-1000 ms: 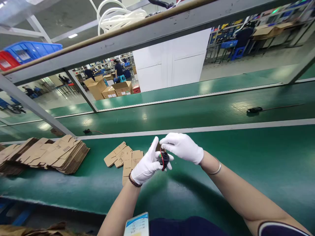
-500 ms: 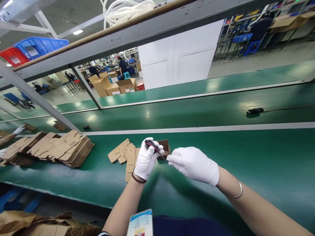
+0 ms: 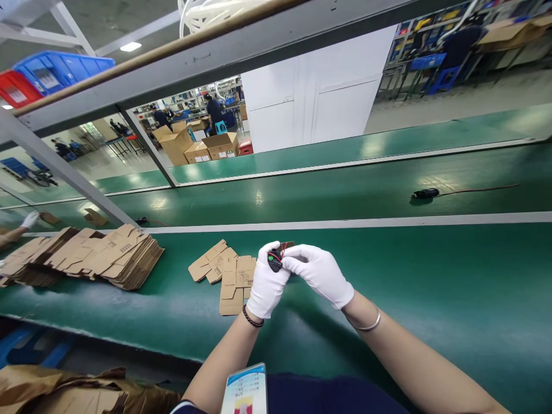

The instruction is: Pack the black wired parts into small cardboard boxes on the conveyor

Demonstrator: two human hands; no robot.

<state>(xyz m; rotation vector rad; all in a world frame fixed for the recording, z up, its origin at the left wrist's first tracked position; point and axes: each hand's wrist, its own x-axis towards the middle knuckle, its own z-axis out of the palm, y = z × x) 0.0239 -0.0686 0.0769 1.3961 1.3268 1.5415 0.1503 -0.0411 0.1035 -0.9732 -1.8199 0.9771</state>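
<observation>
So your right hand [image 3: 319, 275] is closer in now, fingers narrow by the red wires [image 3: 283, 249]; your left hand [image 3: 268, 286] grips one black part [image 3: 274, 262], mid-frame. Two corded black pieces [image 3: 426, 194] lie beyond.

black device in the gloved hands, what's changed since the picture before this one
The left white-gloved hand still holds the black device, now turned so its green spot shows. The right white-gloved hand has moved left, its fingertips now up against the device. On the far green belt, the black corded item has shifted left. The flat brown cardboard stack stayed put.
</observation>
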